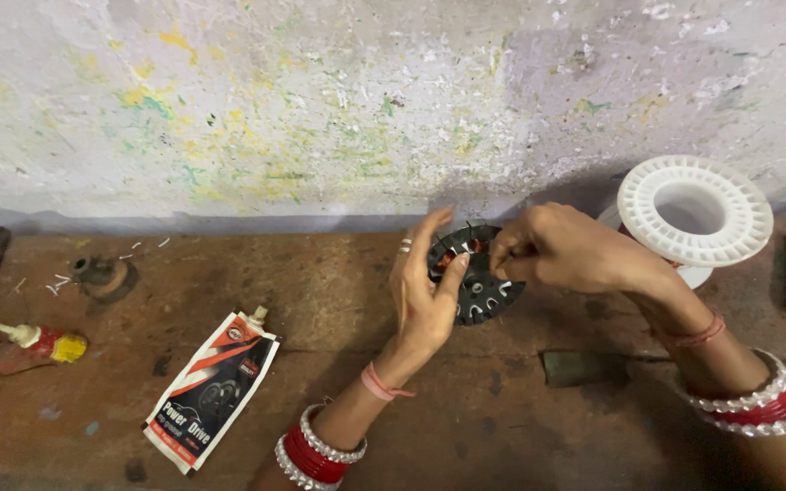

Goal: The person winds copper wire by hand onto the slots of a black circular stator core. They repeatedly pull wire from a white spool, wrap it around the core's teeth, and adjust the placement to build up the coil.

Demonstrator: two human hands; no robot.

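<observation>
Head view, looking down on a worn reddish-brown desk [502,427] set against a pale wall [320,100] speckled with yellow and green paint. At centre, both hands hold a round black slotted metal disc with copper-coloured wire windings [482,289], raised just above the desk surface near the wall. The left hand [425,291] supports the disc from its left side: the palm faces the disc, the fingers are extended upward along its rim, and the thumb presses on the front face. A ring shows on one finger of this hand, and its wrist carries a pink thread and red and silver bangles. The right hand [561,247] comes in from the right with its fingertips gathered in a pinch at the upper right rim of the disc; what is pinched there is too small to make out. This wrist also bears a red thread and red and silver bangles.

Just behind the right hand, at the wall, stands a white ribbed plastic spool [695,211], its open flange facing up. On the desk to the left of the hands, well apart from them, lies a flat white, red and black printed sachet with a nozzle at its top [213,389]. Farther left lies a small tube with a yellow and red body [47,344], and near the wall a small round rusty metal part [102,275].
</observation>
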